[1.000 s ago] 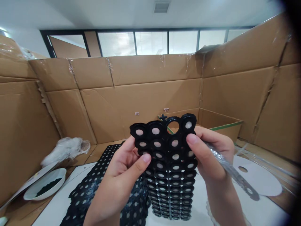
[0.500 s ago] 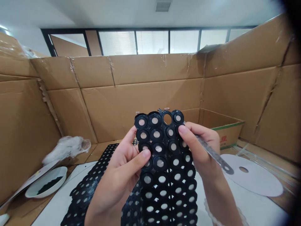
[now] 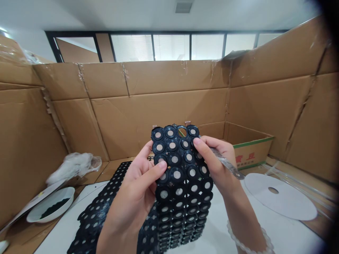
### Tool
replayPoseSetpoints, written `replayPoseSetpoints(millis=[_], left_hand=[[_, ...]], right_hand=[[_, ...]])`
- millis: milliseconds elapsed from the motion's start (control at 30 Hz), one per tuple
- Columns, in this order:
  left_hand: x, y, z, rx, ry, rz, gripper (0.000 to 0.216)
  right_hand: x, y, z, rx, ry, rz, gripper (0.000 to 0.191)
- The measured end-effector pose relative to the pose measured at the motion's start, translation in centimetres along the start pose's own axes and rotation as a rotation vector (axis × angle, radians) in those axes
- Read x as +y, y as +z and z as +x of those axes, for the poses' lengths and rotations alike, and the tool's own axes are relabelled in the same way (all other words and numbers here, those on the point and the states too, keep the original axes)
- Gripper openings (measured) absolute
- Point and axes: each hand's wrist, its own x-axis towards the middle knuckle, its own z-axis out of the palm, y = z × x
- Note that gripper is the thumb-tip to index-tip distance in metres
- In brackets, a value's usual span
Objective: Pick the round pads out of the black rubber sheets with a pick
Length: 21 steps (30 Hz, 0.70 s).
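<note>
Both hands hold up a black plastic sheet of round cells [image 3: 180, 180], each cell with a pale disc in its middle; one cell in the top row is an open hole. My left hand [image 3: 137, 190] grips the sheet's left edge, thumb pressed on its front. On the right edge my right hand [image 3: 215, 164] pinches the sheet and also holds a thin metal strip [image 3: 227, 164] that sticks out to the right. Under the hands, more black cell sheets [image 3: 103, 208] lie flat on the white table [image 3: 60, 233].
Cardboard walls [image 3: 159, 106] enclose the table on three sides. A white dish with dark contents [image 3: 50, 208] and a crumpled plastic bag [image 3: 74, 165] sit at the left. To the right lies a white disc with a hole [image 3: 280, 197], an open carton [image 3: 249, 148] behind it.
The held sheet has shifted a little to the left and turned, its lower part now hanging away. The metal strip in my right hand has swung up and looks shorter.
</note>
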Motion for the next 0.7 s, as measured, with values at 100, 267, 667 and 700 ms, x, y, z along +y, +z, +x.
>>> replayPoseSetpoints(millis=[100,267,667,700], left_hand=[[-0.03,0.02,0.04,0.015,-0.011,-0.012,0.063],[-0.08,0.16,0.06,0.011,-0.011,-0.014,0.062],[-0.28,0.06,0.63,0.009,-0.003,0.002,0.060],[-0.29,0.03,0.70,0.006,-0.002,-0.003,0.059]], right_hand=[[0.18,0.05,0.00,-0.009,0.017,0.008,0.047],[0.24,0.06,0.20,-0.013,0.035,0.000,0.047],[0.85,0.16,0.59,-0.044,0.116,0.052,0.048],[0.82,0.16,0.56,-0.037,0.117,0.061,0.048]])
